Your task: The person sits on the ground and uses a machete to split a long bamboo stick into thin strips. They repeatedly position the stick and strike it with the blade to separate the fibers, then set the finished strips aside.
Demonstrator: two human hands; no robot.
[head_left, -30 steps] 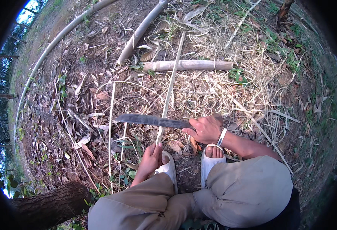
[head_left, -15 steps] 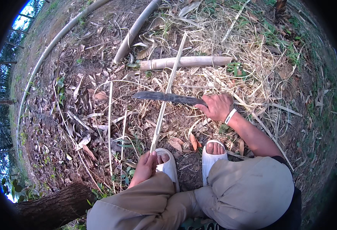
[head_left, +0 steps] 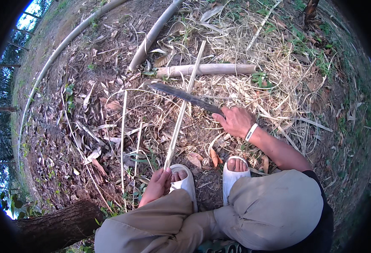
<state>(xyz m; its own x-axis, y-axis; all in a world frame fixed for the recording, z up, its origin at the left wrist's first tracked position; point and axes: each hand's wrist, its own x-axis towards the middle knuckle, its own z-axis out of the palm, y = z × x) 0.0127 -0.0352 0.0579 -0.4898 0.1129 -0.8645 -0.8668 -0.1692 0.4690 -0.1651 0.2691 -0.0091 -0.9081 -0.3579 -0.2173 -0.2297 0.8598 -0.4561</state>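
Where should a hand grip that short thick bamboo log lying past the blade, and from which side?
Probably near the right end of the bamboo log, coming down from above. It lies flat and crosswise on the straw, and the thin bamboo strip leans across its middle; the right end looks bare. The right hand holds the machete nearby.

I see no packages, labels, signs or screens from here — only bare ground, dry leaves and cut stalks fill my view.

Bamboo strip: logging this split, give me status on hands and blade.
Left hand grips bamboo strip near end. Right hand holds machete, blade across strip. Bamboo pole beyond.
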